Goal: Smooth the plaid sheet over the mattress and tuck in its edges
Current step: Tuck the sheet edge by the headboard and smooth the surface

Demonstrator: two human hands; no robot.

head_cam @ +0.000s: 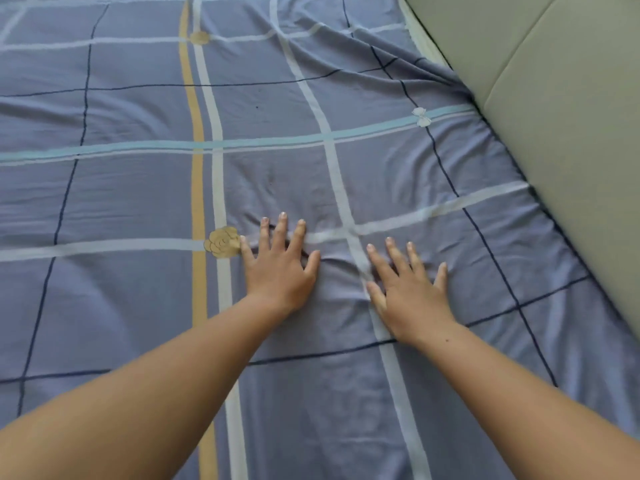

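Note:
The plaid sheet (138,188) is blue-grey with white, teal, yellow and dark lines and covers the mattress across nearly the whole view. My left hand (282,268) lies flat on it, palm down, fingers spread, beside a yellow printed flower (222,241). Just to its right, my right hand (408,289) presses flat too, fingers apart. Small creases bunch between and ahead of both hands. Long folds run toward the far right, where the sheet's edge meets the headboard. Neither hand holds fabric.
A padded beige headboard (554,116) rises along the right side, running diagonally from top centre to lower right. A pale strip of mattress (420,36) shows at the far right corner beside the sheet's edge.

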